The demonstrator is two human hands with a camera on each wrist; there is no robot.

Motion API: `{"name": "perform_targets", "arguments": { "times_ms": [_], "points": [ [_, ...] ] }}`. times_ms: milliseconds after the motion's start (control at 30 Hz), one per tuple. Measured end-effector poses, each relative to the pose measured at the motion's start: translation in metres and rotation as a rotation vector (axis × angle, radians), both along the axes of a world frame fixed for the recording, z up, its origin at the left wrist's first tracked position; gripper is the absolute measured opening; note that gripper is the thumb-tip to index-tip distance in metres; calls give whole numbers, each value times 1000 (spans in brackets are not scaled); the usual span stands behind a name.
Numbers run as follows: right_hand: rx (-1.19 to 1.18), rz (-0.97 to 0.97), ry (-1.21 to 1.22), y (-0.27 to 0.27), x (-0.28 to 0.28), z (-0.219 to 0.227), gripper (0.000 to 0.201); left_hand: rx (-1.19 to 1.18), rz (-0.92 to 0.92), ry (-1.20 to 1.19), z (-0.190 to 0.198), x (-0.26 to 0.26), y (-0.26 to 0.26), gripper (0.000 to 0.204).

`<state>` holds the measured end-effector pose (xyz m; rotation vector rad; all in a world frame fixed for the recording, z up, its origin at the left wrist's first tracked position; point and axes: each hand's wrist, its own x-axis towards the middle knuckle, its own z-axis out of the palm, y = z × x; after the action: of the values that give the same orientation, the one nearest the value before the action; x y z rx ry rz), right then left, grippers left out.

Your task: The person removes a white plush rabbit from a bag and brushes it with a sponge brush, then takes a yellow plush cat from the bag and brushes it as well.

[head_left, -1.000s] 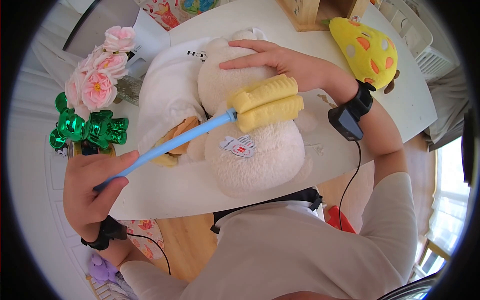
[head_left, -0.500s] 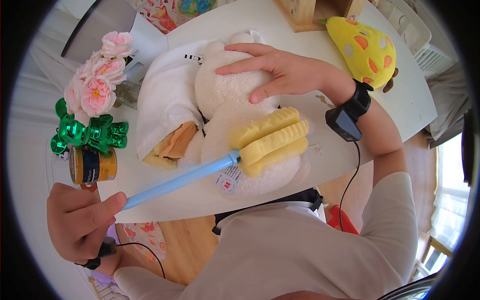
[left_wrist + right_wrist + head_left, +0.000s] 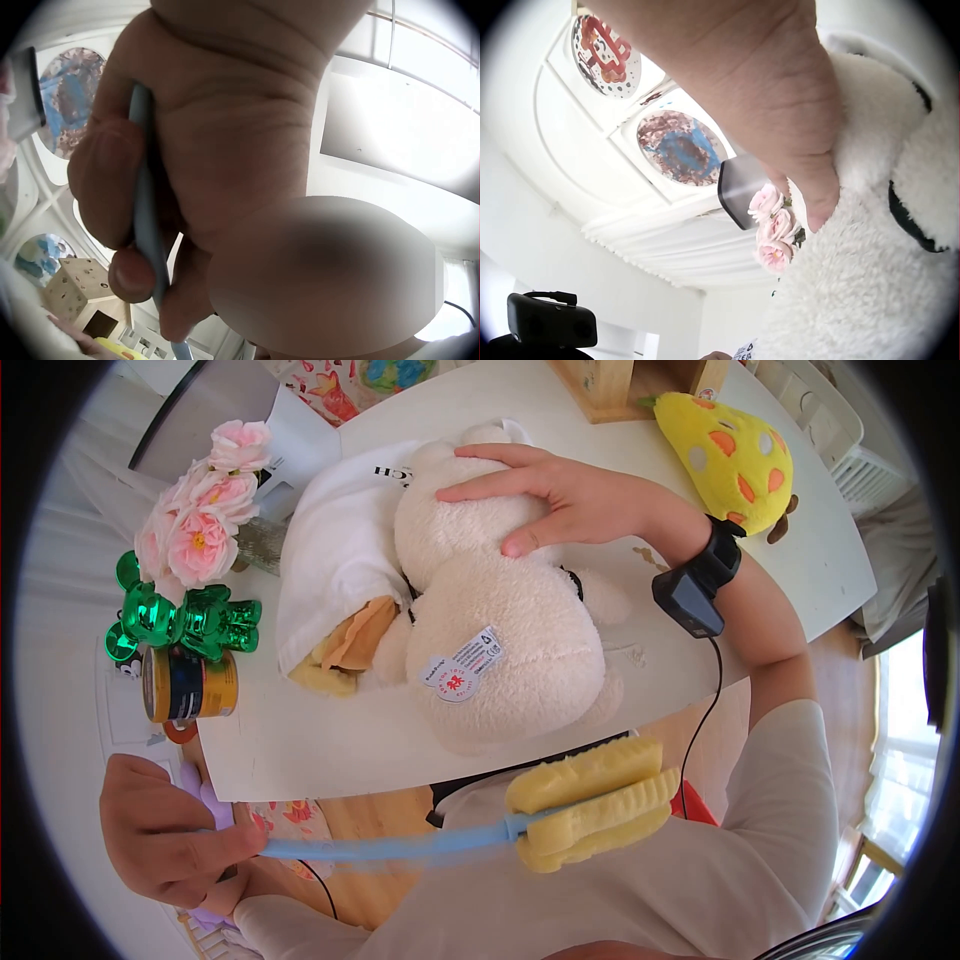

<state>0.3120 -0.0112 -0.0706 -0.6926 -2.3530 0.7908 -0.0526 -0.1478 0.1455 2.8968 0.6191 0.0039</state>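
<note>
My left hand grips the light-blue handle of a duster and holds it beyond the table's near edge. The duster's yellow fluffy head overlaps my shirt front in the head view. In the left wrist view my fingers curl round the blue handle. A cream plush toy lies back up on the white table, its printed tag showing. My right hand rests spread over the toy's head, thumb at its neck. The right wrist view shows that thumb against the plush toy's fur.
Beside the toy lies a white cloth bag with brown paper at its opening. Pink flowers, a shiny green bear figure and a yellow tin stand at the left. A yellow plush and wooden box are at the far right.
My left hand has lowered, and the duster has swept down off the toy's back toward me, past the table edge. My right thumb, hidden earlier behind the duster, now shows on the neck.
</note>
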Motion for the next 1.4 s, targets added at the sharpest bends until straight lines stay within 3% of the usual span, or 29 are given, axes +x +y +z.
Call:
{"name": "perform_targets", "arguments": {
  "times_ms": [133,300,400,500,600,700,900,933,1000,1033,1067,1133,1167,1267,1400],
  "points": [
    [-4,-8,-12,-2,1,3,55,189,193,-65,-5,-1,-5,46],
    [183,164,12,14,2,-5,51,368,388,-42,-15,8,-5,47],
    [98,67,0,6,1,-1,51,292,363,-8,-16,12,-1,47],
    [7,-3,3,-1,1,0,53,178,203,-16,-16,16,-4,44],
    [-2,-6,8,1,1,-2,56,-71,3,231,-6,20,-17,42],
    [-1,-16,3,1,1,-1,56,-16,58,215,-7,24,-38,43],
    [-4,-10,16,1,1,0,55,147,129,178,-8,6,-17,29],
    [-19,-2,26,0,0,-1,55,205,234,86,-10,0,-20,28],
    [-293,101,255,-8,-5,-3,55,316,447,-92,-23,-18,-31,28],
    [-292,111,256,-9,-5,-2,56,438,582,-184,-33,-29,-38,31],
    [-291,121,257,-10,-6,0,56,393,519,-221,-39,-32,-38,32],
    [-4,63,44,-1,-2,4,57,312,394,-298,-48,-35,-31,35],
    [-33,29,33,3,-1,-4,58,214,254,-282,-51,-29,-23,34],
    [49,14,36,2,-1,-3,58,-28,207,-306,-75,-36,-22,31],
    [20,39,33,2,0,-3,59,-323,465,-362,-118,-55,-34,29]
  ]
}}
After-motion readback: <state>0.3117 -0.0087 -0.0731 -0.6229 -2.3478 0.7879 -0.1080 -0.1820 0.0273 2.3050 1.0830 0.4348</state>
